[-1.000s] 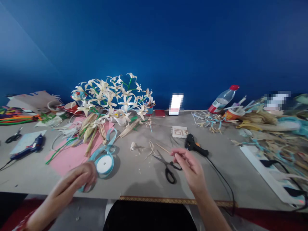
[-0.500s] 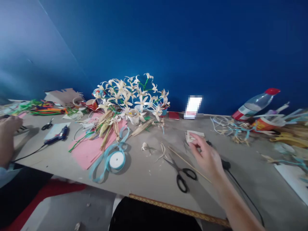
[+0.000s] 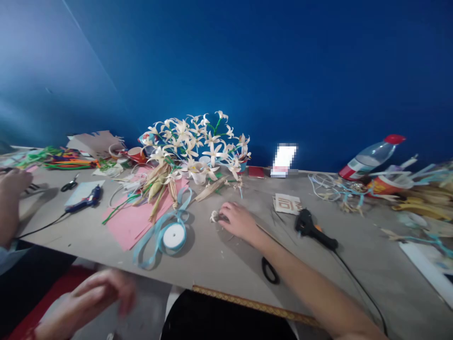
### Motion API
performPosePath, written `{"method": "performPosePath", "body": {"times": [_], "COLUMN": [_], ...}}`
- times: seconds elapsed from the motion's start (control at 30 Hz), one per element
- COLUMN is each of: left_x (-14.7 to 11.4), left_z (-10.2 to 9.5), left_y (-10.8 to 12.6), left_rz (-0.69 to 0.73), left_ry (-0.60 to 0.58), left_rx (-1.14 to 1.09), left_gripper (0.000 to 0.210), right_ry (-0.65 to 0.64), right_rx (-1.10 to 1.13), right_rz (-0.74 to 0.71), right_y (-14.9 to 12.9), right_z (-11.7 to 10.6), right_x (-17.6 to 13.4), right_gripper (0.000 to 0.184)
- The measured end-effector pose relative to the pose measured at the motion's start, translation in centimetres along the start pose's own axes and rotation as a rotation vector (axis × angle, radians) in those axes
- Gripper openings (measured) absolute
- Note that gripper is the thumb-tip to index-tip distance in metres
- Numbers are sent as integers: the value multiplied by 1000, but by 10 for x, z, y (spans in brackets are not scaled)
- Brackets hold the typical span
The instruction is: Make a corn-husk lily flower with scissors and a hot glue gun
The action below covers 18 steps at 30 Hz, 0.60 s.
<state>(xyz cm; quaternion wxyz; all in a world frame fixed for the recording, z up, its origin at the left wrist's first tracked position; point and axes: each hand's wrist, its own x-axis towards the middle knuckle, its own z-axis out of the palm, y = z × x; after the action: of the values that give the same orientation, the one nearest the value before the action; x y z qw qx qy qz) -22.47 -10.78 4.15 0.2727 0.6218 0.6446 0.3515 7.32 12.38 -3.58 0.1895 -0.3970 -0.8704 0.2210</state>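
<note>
My right hand [image 3: 238, 221] reaches across the table with its fingers closed at a small cream-white flower bud [image 3: 214, 216], apparently on its stem, which the fingers mostly hide. Below that forearm, scissors show one black handle loop [image 3: 270, 271]; their blades are covered. A thin wooden stick [image 3: 276, 238] runs partly behind the wrist. My left hand [image 3: 92, 295] hangs over the table's front edge, blurred by motion, its fingers bent and no object visible in it. A spool of light-blue ribbon [image 3: 174, 236] lies left of the bud.
White handmade flowers [image 3: 198, 141] stand at the back, with corn husks [image 3: 155, 186] and pink paper [image 3: 130, 226] before them. A black glue gun [image 3: 314, 230] lies right, near a patterned card [image 3: 287, 204]. A tilted bottle [image 3: 371, 158] stands behind. At far left shows a co-worker's hand [image 3: 12, 189].
My right hand has moved left from the patterned card to the flower bud, uncovering the card and black glue gun. My left hand has come into view at the lower left.
</note>
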Motion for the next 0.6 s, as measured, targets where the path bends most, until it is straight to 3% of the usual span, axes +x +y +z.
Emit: {"method": "performPosePath", "body": {"times": [0.03, 0.07, 0.13, 0.2, 0.33, 0.43, 0.6], "left_x": [11, 23, 45, 66, 96, 112, 126], "left_z": [10, 22, 53, 84, 125, 146, 177], "left_y": [5, 11, 24, 35, 46, 54, 75], "left_rz": [99, 203, 388, 510, 502, 413, 191], "left_ry": [-131, -106, -18, -6, 32, -6, -87], "left_rx": [69, 201, 395, 355, 144, -178, -706], "left_gripper": [39, 28, 27, 29, 23, 17, 12], "right_ry": [8, 22, 68, 141, 291, 371, 433], "right_rx": [31, 66, 156, 271, 522, 667, 1287], "right_rz": [15, 33, 66, 96, 156, 216, 379], "right_y": [0, 0, 0, 0, -7, -22, -40], "right_z": [5, 8, 7, -2, -31, -42, -41], "right_x": [4, 8, 11, 7, -25, -57, -81], "right_gripper": [5, 1, 8, 8, 17, 21, 27]}}
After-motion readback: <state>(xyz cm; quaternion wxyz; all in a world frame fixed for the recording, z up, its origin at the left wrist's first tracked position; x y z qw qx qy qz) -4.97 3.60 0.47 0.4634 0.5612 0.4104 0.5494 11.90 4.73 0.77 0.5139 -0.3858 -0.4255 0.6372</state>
